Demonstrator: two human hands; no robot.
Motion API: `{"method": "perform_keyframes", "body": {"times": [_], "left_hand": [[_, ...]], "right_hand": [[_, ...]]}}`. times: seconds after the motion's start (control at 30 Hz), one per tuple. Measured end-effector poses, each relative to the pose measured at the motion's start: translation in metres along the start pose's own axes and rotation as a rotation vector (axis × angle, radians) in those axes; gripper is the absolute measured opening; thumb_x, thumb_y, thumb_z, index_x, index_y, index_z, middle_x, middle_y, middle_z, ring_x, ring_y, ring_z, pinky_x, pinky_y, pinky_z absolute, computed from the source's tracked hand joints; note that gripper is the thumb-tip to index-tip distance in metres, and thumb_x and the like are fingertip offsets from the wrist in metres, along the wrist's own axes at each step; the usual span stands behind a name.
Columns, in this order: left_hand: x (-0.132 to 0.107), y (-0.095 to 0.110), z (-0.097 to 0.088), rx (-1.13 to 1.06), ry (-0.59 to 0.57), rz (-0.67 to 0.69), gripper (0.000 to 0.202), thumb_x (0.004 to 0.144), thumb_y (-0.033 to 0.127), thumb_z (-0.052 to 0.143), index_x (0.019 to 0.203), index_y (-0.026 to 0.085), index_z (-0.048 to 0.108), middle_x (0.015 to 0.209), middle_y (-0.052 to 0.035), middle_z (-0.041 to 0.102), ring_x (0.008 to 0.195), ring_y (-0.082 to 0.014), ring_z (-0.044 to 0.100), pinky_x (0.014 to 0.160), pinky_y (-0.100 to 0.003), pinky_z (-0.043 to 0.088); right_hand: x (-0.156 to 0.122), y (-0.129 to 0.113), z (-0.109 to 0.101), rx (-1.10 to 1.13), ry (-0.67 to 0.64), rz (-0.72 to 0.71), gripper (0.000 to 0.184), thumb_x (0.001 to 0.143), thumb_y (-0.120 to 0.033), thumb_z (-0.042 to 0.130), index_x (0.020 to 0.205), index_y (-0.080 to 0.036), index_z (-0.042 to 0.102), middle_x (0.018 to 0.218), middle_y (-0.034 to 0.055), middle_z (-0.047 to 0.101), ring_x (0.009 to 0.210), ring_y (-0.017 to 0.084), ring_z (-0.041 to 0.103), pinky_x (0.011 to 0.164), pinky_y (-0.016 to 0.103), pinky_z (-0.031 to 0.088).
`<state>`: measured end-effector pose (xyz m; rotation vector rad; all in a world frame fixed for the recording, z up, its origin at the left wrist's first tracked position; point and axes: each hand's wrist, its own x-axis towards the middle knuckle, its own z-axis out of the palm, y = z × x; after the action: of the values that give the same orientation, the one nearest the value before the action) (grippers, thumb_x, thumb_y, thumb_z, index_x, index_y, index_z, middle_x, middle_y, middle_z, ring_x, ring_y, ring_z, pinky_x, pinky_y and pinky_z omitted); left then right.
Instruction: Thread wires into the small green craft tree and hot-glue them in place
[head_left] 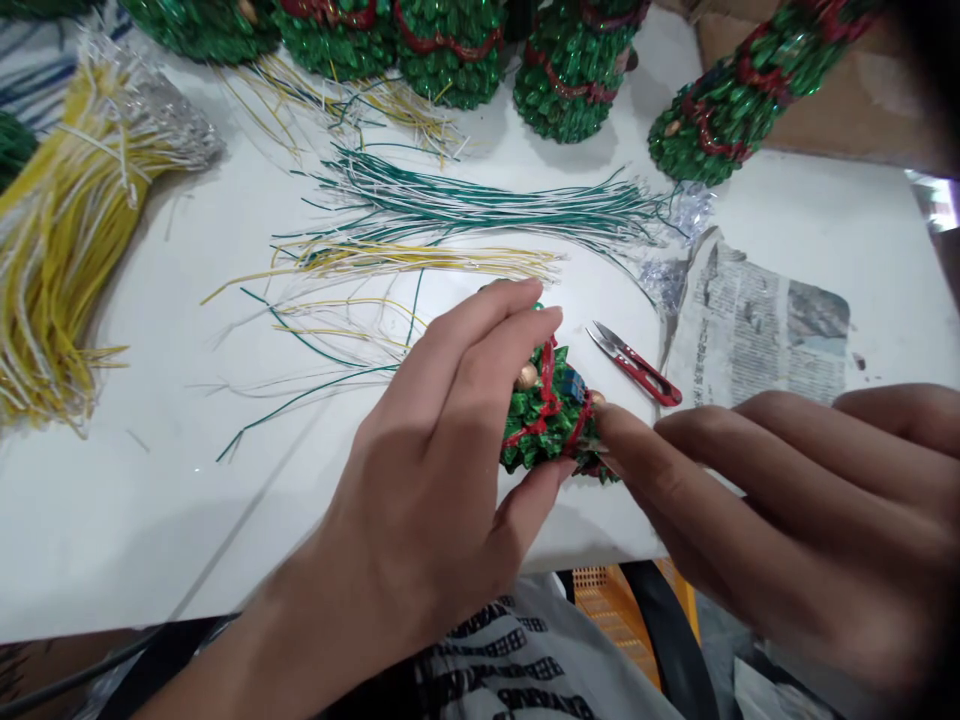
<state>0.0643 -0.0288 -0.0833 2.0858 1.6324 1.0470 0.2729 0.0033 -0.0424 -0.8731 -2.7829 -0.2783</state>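
My left hand [420, 450] grips a small green sequinned tree ornament [544, 425] wrapped in red ribbon, with its fingers over the top and its thumb below. A small blue piece and a gold bead show on the ornament. My right hand [780, 500] comes in from the right, its fingertips pinching the ornament's narrow end, with the thumb hidden. Red-handled thread snips [634, 365] lie just beyond the fingertips of my right hand, on the white table [150, 530]. Loose green-and-white wires [480, 205] and yellow-and-white wires [420, 262] spread out beyond my left hand.
A thick yellow-and-white wire bundle [67, 230] lies at the left. Several larger green sequinned trees [574, 85] stand along the far edge. Torn newspaper [765, 325] lies at the right. An orange plastic crate [611, 610] shows below the near table edge.
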Motion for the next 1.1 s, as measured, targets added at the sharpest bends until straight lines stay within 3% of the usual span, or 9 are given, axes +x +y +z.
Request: {"method": "perform_keyframes", "body": {"times": [0.1,0.23,0.43,0.6,0.77,0.87,1.1], "left_hand": [[0.001,-0.001,0.002,-0.016,0.019,0.023,0.066,0.076,0.019,0.071,0.136,0.018,0.043,0.145,-0.0042,0.048,0.136,-0.0249,0.046,0.116,-0.036,0.046],[0.002,-0.001,0.002,-0.014,0.036,0.033,0.067,0.074,0.019,0.073,0.134,0.017,0.045,0.143,-0.0046,0.05,0.134,-0.0231,0.048,0.114,-0.032,0.049],[0.004,0.0,0.001,-0.044,0.015,0.017,0.062,0.077,0.019,0.07,0.133,0.024,0.044,0.143,-0.0039,0.05,0.133,-0.0269,0.05,0.113,-0.038,0.05],[0.007,0.0,0.001,-0.012,0.022,0.049,0.061,0.077,0.017,0.07,0.133,0.016,0.044,0.142,-0.0081,0.051,0.133,-0.0258,0.05,0.114,-0.038,0.049],[0.007,0.0,0.001,0.011,0.016,0.041,0.062,0.078,0.018,0.071,0.134,0.017,0.044,0.143,-0.0067,0.051,0.133,-0.0234,0.049,0.116,-0.037,0.046],[0.008,-0.001,0.001,0.027,0.03,0.05,0.063,0.077,0.02,0.072,0.134,0.018,0.044,0.143,-0.0065,0.052,0.132,-0.0242,0.05,0.115,-0.039,0.047],[0.009,-0.001,0.002,0.025,0.022,0.053,0.062,0.077,0.019,0.071,0.133,0.014,0.046,0.142,-0.0073,0.052,0.133,-0.0221,0.049,0.115,-0.031,0.047]], "right_hand": [[0.003,0.001,0.001,-0.045,0.015,-0.062,0.018,0.09,-0.025,0.06,0.107,-0.019,0.063,0.074,-0.0008,0.07,0.062,0.015,0.058,0.055,0.035,0.023],[0.003,-0.001,0.001,-0.049,0.0,-0.038,0.016,0.091,-0.021,0.057,0.106,-0.019,0.062,0.074,-0.0012,0.07,0.061,0.016,0.058,0.056,0.036,0.023],[0.004,0.002,-0.004,-0.083,-0.013,-0.032,0.016,0.095,-0.023,0.05,0.106,-0.019,0.061,0.068,-0.0019,0.067,0.057,0.015,0.057,0.055,0.036,0.024],[0.013,0.009,-0.008,-0.074,-0.109,-0.174,0.018,0.094,-0.021,0.052,0.108,-0.015,0.061,0.074,0.0001,0.071,0.058,0.015,0.06,0.055,0.035,0.025],[0.012,0.003,-0.002,-0.076,-0.042,-0.042,0.016,0.094,-0.02,0.05,0.104,-0.016,0.062,0.069,-0.0002,0.068,0.058,0.016,0.059,0.055,0.036,0.024],[0.009,0.001,0.0,-0.074,-0.017,-0.046,0.016,0.094,-0.023,0.051,0.104,-0.016,0.062,0.069,-0.0006,0.067,0.057,0.016,0.057,0.055,0.036,0.023],[0.008,0.003,-0.001,-0.064,-0.014,-0.037,0.016,0.096,-0.022,0.047,0.103,-0.019,0.061,0.071,-0.0012,0.068,0.06,0.015,0.056,0.056,0.037,0.025]]}}
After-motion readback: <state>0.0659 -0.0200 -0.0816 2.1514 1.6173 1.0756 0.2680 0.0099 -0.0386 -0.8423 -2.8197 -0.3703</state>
